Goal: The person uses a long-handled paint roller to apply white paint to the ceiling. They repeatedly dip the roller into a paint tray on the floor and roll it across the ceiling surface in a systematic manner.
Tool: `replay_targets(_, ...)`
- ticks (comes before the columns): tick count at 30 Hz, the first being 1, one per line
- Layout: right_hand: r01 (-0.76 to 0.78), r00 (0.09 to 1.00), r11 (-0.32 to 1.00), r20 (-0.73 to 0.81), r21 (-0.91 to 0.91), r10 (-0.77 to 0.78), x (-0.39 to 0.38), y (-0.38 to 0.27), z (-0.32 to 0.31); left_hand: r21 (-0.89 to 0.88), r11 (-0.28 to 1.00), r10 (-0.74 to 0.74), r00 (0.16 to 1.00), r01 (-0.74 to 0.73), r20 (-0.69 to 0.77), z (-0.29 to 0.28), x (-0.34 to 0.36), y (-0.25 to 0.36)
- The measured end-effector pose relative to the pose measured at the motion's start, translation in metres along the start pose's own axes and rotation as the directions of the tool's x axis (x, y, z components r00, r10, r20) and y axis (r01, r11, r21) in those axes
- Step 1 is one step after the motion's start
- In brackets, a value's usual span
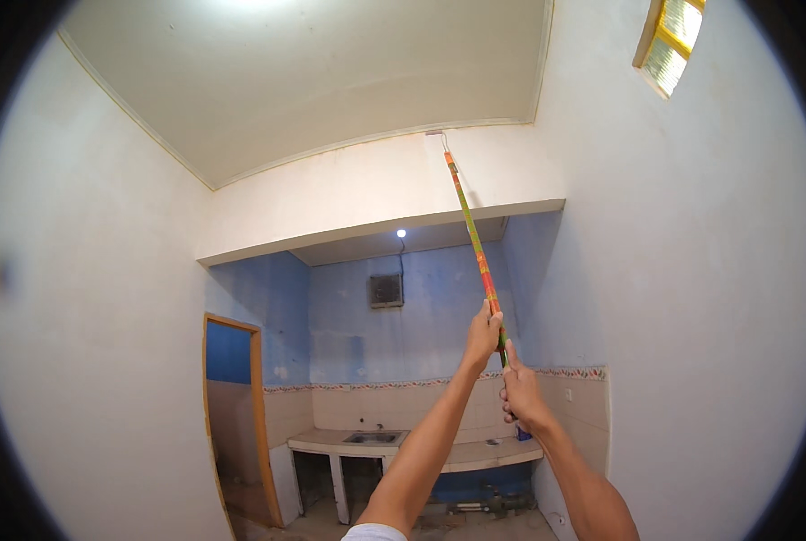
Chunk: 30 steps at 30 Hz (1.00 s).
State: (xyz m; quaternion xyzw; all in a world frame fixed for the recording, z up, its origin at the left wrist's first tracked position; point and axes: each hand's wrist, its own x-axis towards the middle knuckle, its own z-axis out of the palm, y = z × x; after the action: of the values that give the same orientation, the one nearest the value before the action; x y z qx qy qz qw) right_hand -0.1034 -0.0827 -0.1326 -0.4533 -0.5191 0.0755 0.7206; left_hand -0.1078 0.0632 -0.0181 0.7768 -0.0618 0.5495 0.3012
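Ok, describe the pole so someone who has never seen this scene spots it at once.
Start at the white beam under the ceiling. Slanting across it, the long pole runs from a small roller down to the left hand, with the right hand below. Its red, green and yellow bands stand out against the plain beam and blue wall.

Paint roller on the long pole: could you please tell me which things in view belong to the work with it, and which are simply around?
In use:
- pole, gripped by the left hand and right hand
- roller, at the pole's top end
- white wall, where the roller is raised

Apparently just around:
- sink and counter
- square vent
- lit bulb
- door frame
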Motion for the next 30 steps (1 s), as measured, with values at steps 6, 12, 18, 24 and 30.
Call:
replay_targets(6, -0.021, 1.0, 0.999, -0.005, -0.028, 0.02, 0.01, -0.017, -0.005, 0.035, 0.999, -0.027, 1.0, 0.027, -0.013, 0.005, -0.003, 0.019)
replay_targets(12, -0.016, 1.0, 0.999, -0.019, -0.036, 0.016, -0.015, 0.015, -0.009, 0.296, 0.953, 0.082, 0.996, -0.069, -0.033, 0.017, -0.009, -0.016)
replay_targets(18, -0.079, 0.997, 0.989, -0.031, -0.122, 0.076, -0.097, 0.075, -0.012, 0.308, 0.951, -0.026, 1.0, 0.023, 0.006, 0.025, -0.044, -0.031)
replay_targets(24, 0.064, 0.973, 0.972, -0.2, -0.226, -0.111, -0.184, 0.176, -0.003, 0.291, 0.954, -0.081, 0.996, 0.07, 0.027, 0.034, -0.079, -0.09)
replay_targets(30, -0.135, 0.987, 0.931, -0.132, -0.34, 0.095, -0.282, 0.25, -0.009, 0.135, 0.969, -0.22, 0.973, 0.209, 0.072, 0.03, -0.138, -0.104)
